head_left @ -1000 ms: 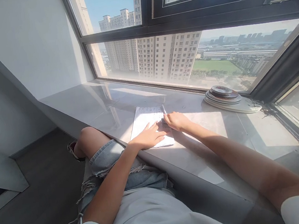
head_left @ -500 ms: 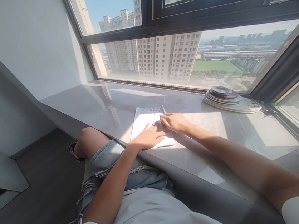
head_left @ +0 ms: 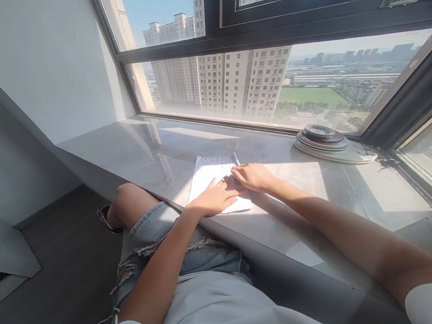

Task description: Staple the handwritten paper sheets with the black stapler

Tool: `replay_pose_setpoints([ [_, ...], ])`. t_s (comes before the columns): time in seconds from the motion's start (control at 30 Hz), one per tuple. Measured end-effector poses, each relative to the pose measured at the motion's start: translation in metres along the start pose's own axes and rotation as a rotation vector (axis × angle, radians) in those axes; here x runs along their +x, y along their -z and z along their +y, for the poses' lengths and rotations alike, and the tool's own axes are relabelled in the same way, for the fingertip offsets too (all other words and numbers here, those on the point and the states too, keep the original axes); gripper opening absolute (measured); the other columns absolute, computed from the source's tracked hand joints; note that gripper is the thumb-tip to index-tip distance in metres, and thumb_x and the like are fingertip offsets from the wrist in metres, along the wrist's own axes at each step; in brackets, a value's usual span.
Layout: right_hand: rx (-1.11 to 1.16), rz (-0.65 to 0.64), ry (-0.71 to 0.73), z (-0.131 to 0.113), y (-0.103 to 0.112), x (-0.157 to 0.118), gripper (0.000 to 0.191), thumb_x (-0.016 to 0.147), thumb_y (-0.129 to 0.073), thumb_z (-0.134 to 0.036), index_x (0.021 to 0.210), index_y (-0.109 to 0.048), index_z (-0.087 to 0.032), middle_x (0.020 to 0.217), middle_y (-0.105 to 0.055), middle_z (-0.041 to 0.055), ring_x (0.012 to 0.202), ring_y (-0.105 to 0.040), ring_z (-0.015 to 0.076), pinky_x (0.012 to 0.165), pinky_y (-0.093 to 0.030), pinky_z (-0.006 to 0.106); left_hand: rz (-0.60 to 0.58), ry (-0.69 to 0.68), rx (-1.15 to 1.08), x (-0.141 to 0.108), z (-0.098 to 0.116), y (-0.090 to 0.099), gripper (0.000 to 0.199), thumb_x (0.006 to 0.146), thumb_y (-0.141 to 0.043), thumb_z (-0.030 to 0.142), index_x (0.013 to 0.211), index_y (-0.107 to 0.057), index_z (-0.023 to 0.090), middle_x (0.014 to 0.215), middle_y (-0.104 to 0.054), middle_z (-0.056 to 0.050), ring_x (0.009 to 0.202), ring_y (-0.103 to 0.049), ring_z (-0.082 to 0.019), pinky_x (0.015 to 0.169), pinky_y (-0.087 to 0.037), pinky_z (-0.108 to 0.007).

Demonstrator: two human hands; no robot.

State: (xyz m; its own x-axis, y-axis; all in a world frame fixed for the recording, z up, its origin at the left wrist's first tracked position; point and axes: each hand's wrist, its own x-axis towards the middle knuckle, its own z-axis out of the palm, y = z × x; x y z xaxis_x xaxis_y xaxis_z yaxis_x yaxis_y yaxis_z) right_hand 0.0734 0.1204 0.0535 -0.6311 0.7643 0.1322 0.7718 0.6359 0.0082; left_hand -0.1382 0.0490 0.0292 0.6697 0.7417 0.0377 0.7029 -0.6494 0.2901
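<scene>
Left hand [head_left: 215,197], center frame: spread flat on lower part of paper [head_left: 206,173], no hold visible. Right hand [head_left: 255,175], just right: grip closed on pen [head_left: 235,156], over paper's right edge. Pen's long axis runs roughly up-frame; right hand nearer. Writing tip hidden. Plates [head_left: 320,139] farther, right of center.
</scene>
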Motion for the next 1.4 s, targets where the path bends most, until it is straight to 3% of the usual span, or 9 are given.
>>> replay_pose_setpoints([
  [0.2, 0.002, 0.01, 0.013, 0.0, 0.001, -0.001, 0.05, 0.115, -0.024, -0.043, 0.097, -0.067, -0.024, 0.088, -0.076, 0.0051, 0.075, -0.064, 0.0203, 0.064, -0.03, 0.031, -0.018, 0.001, -0.003, -0.001, 0.001, 0.001, 0.052, 0.114, -0.028, 0.047, 0.164, -0.042, 0.045, 0.176, -0.032, 0.001, 0.163, -0.023, -0.029, 0.135, -0.01, -0.059],
  [0.93, -0.063, -0.024, 0.047, -0.002, 0.001, 0.0, 0.049, 0.116, -0.026, -0.044, 0.107, -0.069, -0.023, 0.092, -0.077, 0.0072, 0.081, -0.069, 0.0213, 0.066, -0.031, 0.03, -0.001, 0.003, 0.001, 0.002, -0.001, -0.002, 0.05, 0.113, -0.031, 0.044, 0.158, -0.053, 0.039, 0.17, -0.043, -0.003, 0.158, -0.032, -0.03, 0.134, -0.017, -0.056],
  [1.13, -0.148, 0.015, 0.081, -0.009, -0.008, 0.002, 0.054, 0.114, -0.03, -0.052, 0.12, -0.07, -0.017, 0.11, -0.077, 0.0153, 0.093, -0.072, 0.0262, 0.071, -0.037, 0.031, 0.004, 0.037, 0.014, 0.003, 0.0, -0.003, 0.047, 0.112, -0.034, 0.045, 0.143, -0.067, 0.034, 0.17, -0.042, -0.001, 0.161, -0.026, -0.031, 0.136, -0.013, -0.056],
  [1.23, -0.136, 0.013, 0.109, -0.009, -0.011, 0.001, 0.053, 0.113, -0.034, -0.054, 0.12, -0.071, -0.018, 0.11, -0.076, 0.0148, 0.092, -0.072, 0.0261, 0.071, -0.036, 0.03, 0.007, 0.044, 0.034, 0.003, 0.001, -0.003, 0.046, 0.112, -0.034, 0.046, 0.138, -0.07, 0.033, 0.169, -0.044, -0.001, 0.161, -0.026, -0.031, 0.136, -0.013, -0.055],
  [1.4, -0.047, 0.208, -0.101, -0.007, -0.019, -0.005, 0.052, 0.112, -0.034, -0.054, 0.115, -0.071, -0.017, 0.1, -0.076, 0.0123, 0.087, -0.068, 0.0241, 0.07, -0.034, 0.031, -0.003, 0.04, 0.029, 0.003, 0.0, -0.003, 0.049, 0.113, -0.033, 0.048, 0.152, -0.061, 0.037, 0.174, -0.037, -0.001, 0.164, -0.021, -0.032, 0.135, -0.015, -0.057],
])
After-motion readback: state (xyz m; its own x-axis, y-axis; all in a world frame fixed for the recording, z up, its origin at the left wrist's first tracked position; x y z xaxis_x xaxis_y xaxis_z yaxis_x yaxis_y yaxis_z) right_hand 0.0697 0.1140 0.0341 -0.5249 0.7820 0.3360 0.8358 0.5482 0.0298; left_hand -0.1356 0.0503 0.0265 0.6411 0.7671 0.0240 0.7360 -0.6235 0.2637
